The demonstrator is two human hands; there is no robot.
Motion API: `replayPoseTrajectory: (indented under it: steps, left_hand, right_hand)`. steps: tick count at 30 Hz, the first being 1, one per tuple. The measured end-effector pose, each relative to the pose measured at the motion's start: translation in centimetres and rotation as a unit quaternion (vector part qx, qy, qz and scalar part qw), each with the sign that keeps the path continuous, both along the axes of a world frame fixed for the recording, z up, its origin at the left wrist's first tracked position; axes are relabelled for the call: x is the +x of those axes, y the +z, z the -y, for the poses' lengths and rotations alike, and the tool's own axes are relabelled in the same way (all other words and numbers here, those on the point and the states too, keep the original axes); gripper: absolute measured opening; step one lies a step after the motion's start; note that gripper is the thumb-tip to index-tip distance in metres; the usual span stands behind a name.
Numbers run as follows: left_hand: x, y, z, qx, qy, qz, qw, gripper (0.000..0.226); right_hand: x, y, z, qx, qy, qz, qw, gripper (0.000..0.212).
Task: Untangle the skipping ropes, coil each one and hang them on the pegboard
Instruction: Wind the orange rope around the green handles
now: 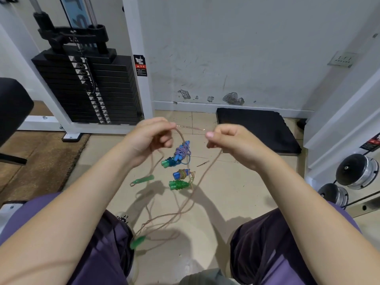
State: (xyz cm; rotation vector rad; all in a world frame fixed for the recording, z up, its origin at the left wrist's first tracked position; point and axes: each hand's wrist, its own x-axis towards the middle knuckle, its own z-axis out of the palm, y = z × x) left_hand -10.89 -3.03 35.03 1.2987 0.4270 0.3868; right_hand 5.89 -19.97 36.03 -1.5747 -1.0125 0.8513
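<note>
The person's left hand (153, 134) and right hand (228, 140) are raised side by side, each with fingers curled and pinching the tan skipping rope (186, 204), a short stretch of which runs taut between them. From both hands the rope hangs in loose loops to the tiled floor (226, 182) between the person's knees. One green handle (145, 179) dangles just below the left hand; the other green handle (137, 242) sits lower, beside the left knee. On the floor beyond and between the hands lie two bundled ropes: a blue-and-white braided rope (182, 152) with blue and green handles, and nearer, a yellowish rope (183, 174) wound round a blue handle, beside a green handle. A black mat (257, 128) lies past the right hand, a weight stack (88, 85) past the left.
</note>
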Motion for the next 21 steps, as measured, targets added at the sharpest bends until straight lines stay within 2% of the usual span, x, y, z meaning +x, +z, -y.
replayPoseTrajectory:
  steps: [2,4,6,8,10,12,15,18,21]
  left_hand:
    - [-0.7,0.0,-0.8,0.072,-0.013,-0.028,0.997,0.03]
    - [-1.1,-0.2,-0.8,0.11,-0.049,-0.048,0.992,0.02]
    - [-1.1,-0.5,-0.3,0.121,-0.066,-0.057,0.989,0.02]
    - [-0.9,-0.6,0.4,0.132,-0.1,-0.063,0.984,0.024]
    - [-0.7,-0.7,1.1,0.148,-0.134,-0.077,0.977,0.025]
    - [-0.6,-0.7,1.3,0.159,-0.131,-0.096,0.974,0.022]
    - [-0.7,-0.7,0.7,0.18,-0.074,-0.102,0.976,0.013]
    - [-0.8,-0.7,-0.2,0.17,0.017,-0.08,0.982,0.011]
    - [-0.7,-0.5,-0.7,0.116,0.04,-0.073,0.99,0.025]
  right_hand:
    - [0.9,0.4,0.2,0.057,-0.031,-0.107,0.992,0.023]
    - [1.3,0.6,0.4,0.054,-0.022,-0.144,0.988,0.018]
    - [0.9,0.2,0.4,0.008,0.014,-0.096,0.995,0.012]
    - [-0.2,-0.4,0.1,-0.032,0.058,-0.057,0.996,0.015]
    - [-1.2,-0.9,-0.3,-0.042,0.089,-0.029,0.995,0.013]
    - [-1.5,-0.9,-0.7,-0.053,0.073,0.011,0.996,0.008]
    - [-0.6,-0.7,-0.7,-0.065,-0.005,0.061,0.996,0.009]
    - [0.5,-0.4,-0.1,-0.016,-0.075,0.002,0.997,0.016]
    - [1.1,0.0,0.1,0.012,-0.097,-0.133,0.986,0.02]
